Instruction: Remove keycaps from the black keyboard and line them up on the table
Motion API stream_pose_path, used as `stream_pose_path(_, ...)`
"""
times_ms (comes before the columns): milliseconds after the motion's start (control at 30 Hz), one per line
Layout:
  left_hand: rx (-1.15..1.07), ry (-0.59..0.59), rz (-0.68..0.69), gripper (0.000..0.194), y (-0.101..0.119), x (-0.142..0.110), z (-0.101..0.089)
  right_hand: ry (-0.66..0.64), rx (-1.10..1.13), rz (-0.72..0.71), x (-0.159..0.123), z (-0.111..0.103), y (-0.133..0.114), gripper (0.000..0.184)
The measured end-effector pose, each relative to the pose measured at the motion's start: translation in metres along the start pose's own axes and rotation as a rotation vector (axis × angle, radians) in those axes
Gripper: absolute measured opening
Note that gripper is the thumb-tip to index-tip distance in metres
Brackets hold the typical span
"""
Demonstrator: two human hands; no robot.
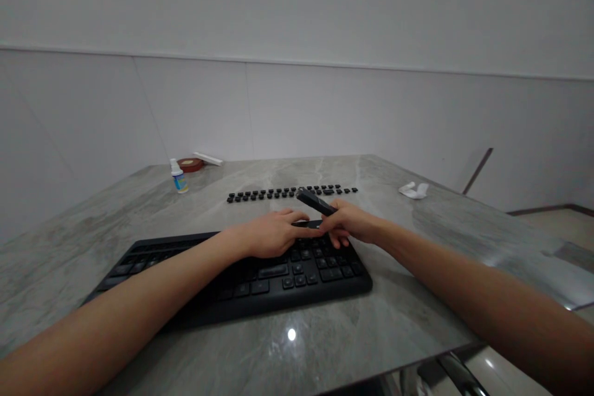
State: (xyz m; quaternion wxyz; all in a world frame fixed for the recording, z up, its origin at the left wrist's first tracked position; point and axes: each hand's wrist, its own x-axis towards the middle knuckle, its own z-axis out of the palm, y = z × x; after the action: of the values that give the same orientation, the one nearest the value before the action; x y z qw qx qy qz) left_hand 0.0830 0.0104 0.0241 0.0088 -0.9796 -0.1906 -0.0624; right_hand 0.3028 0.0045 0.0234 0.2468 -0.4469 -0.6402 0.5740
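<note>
A black keyboard [273, 288] lies at an angle across the near side of the table. My left hand [273, 233] rests over its upper part, fingers stretched toward the right, the fingertips close to my right hand. Above the keyboard's right end, my right hand [346, 223] is closed round a slim black handheld tool [315, 201] that points up and to the left; its exact kind is unclear. Beyond both hands, small black keycaps [260, 194] stand in two rows on the table. Part of the keyboard is covered by my left forearm.
On the grey marble-patterned table [208, 346], a small spray bottle [179, 177] stands at the far left. Behind it are a reddish-brown round object [190, 165] and a white strip [208, 159]. Crumpled white tissue [414, 190] lies at right. A wall [297, 111] rises behind.
</note>
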Motion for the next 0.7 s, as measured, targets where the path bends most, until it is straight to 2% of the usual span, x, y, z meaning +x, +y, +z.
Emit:
stream_pose_path(133,-0.005,0.004,0.006,0.054,0.008,0.004,0.001,0.27,-0.012,-0.01,-0.001,0.019,-0.003,0.018)
stream_pose_path(300,-0.013,0.049,0.023,0.045,0.013,0.006,0.004,0.472,-0.04,-0.106,0.001,0.024,0.008,0.023)
stream_pose_path(500,-0.081,0.043,0.018,0.045,0.01,0.005,0.007,0.456,-0.041,-0.196,-0.002,0.019,0.023,0.026)
stream_pose_path(700,-0.143,0.03,0.026,0.042,0.01,0.005,0.004,0.478,-0.006,-0.169,-0.003,0.02,0.022,0.024)
